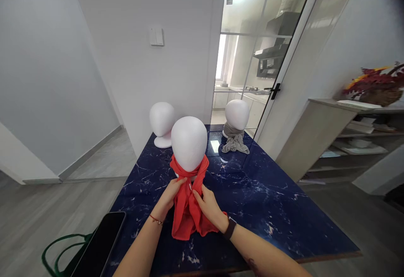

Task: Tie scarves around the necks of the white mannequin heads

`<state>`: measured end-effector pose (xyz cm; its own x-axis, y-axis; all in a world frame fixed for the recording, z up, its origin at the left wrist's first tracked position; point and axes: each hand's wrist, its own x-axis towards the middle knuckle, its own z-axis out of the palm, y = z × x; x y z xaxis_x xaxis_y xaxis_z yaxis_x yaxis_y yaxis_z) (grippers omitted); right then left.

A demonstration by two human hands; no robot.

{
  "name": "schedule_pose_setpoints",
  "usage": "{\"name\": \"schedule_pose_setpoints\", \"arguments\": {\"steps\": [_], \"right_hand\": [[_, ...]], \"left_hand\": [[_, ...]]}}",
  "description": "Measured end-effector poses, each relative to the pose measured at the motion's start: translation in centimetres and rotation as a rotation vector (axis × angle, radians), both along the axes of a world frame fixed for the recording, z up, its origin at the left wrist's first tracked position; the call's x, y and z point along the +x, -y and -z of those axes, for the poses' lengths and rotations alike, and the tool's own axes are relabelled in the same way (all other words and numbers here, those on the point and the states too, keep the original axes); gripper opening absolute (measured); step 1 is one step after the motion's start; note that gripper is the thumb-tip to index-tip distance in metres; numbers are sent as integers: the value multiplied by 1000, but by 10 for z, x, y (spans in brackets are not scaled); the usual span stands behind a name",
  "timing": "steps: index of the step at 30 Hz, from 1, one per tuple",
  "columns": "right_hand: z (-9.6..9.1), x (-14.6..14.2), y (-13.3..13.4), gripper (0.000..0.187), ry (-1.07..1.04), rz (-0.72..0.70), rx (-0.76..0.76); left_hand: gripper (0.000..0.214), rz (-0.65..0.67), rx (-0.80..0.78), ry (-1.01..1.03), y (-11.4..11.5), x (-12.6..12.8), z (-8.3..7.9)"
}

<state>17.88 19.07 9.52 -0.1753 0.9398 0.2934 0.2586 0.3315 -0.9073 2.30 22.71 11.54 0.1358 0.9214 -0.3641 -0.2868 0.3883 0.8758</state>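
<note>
A white foam mannequin head (188,143) stands on the dark blue marbled table (271,209), with a red scarf (187,216) wrapped round its neck and hanging down in front. My left hand (172,193) pinches the scarf's left strand just below the neck. My right hand (210,207) grips the right strand beside it. Both hands are closed on the cloth, close together.
A bare white head (162,119) stands at the table's back left. Another head (237,115) at the back wears a grey scarf (235,143). A black phone (101,243) lies at the front left corner. A shelf unit (347,138) stands right, a glass door (271,50) behind.
</note>
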Motion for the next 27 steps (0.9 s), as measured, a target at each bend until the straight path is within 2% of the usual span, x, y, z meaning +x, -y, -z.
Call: {"name": "schedule_pose_setpoints", "arguments": {"steps": [3, 5, 9, 11, 15, 18, 20, 24, 27], "right_hand": [[-2, -1, 1, 23, -35, -4, 37], [-1, 0, 0, 27, -21, 3, 47], [8, 4, -5, 12, 110, 129, 16], [14, 4, -10, 12, 168, 169, -1], [21, -1, -20, 10, 168, 79, -105], [18, -9, -22, 3, -37, -41, -263], [12, -13, -20, 10, -263, -129, -406], [-5, -13, -12, 31, -748, -278, -713], [-11, -8, -9, 29, -914, -368, -875]], "left_hand": [[12, 113, -241, 203, 0, -5, -10], [15, 136, -318, 293, -1, -7, -13], [22, 157, -326, 427, -2, -9, -15], [24, 170, -302, 476, -1, -8, -16], [27, 100, -229, 377, 2, -3, -14], [24, 151, -144, 306, 5, 1, -10], [19, 191, -101, 263, 6, 4, -7], [12, 122, -77, 143, 10, 7, -5], [16, 114, -59, 121, 13, 9, -4]]}}
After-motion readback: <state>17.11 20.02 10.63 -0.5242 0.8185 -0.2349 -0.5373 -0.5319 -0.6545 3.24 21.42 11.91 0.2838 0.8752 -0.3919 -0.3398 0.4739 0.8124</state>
